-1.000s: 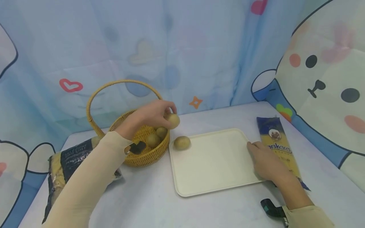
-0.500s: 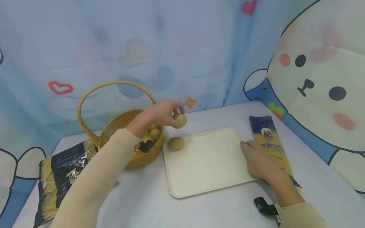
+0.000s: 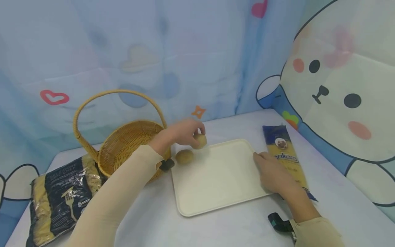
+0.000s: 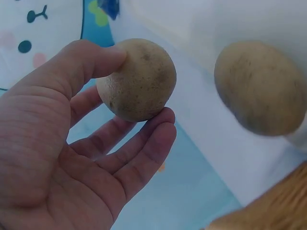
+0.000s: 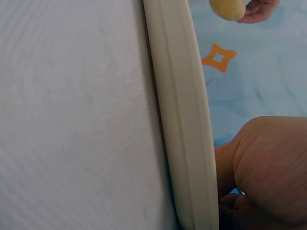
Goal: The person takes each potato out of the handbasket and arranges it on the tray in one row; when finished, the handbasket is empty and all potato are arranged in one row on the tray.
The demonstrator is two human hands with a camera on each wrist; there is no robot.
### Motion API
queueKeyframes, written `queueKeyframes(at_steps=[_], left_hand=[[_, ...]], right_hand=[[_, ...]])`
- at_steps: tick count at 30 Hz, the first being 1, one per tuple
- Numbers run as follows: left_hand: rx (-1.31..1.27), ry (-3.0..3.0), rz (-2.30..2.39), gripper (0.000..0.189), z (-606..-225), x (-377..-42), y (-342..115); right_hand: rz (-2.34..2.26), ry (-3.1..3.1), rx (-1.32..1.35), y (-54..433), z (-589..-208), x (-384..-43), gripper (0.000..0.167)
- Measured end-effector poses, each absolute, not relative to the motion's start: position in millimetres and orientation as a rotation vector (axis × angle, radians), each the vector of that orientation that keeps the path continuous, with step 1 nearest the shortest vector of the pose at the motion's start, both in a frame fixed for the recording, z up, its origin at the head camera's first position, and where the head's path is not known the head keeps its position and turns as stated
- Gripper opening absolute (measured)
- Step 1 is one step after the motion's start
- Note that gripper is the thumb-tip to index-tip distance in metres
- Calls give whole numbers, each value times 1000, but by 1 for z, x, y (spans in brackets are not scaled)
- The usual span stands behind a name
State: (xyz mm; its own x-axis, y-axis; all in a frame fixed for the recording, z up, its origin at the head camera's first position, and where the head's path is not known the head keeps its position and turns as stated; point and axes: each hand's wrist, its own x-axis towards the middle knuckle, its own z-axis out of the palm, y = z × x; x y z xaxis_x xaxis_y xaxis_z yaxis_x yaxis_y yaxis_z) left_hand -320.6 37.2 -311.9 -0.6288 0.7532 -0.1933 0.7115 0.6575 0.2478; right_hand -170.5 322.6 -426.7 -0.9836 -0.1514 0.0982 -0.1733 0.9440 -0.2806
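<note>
Pinched between thumb and fingertips of the left hand (image 3: pixel 182 132): one potato (image 3: pixel 201 141), held near the far edge of one tray (image 3: pixel 219 178). Just to the near left of that grasp, on the tray's far left corner: a second potato (image 3: pixel 184 156), making two in sight. At the tray's right rim: the right hand (image 3: pixel 273 175), impossible to tell whether clasping or only resting. Left of the left hand: one wicker basket (image 3: pixel 123 139) with one arched handle (image 3: pixel 117 91), inside partly hidden. Farther left: one large bag (image 3: pixel 61 202). Just right of the right hand: one blue-and-yellow packet (image 3: pixel 285 151). Under everything: one table (image 3: pixel 148 219).
</note>
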Motion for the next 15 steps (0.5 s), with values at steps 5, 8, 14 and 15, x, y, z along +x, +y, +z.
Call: queueKeyframes(at_steps=[5, 8, 14, 15], left_hand=[[1147, 2580, 193, 37, -323, -318, 46], [1141, 2576, 176, 34, -331, -316, 49], [1084, 2622, 103, 30, -342, -313, 54], [1080, 2627, 99, 29, -344, -313, 55]], right_hand=[[442, -3020, 251, 321, -427, -171, 51], [437, -3021, 241, 320, -426, -170, 50], [414, -3013, 246, 319, -425, -169, 51], [407, -3011, 247, 320, -424, -169, 51]])
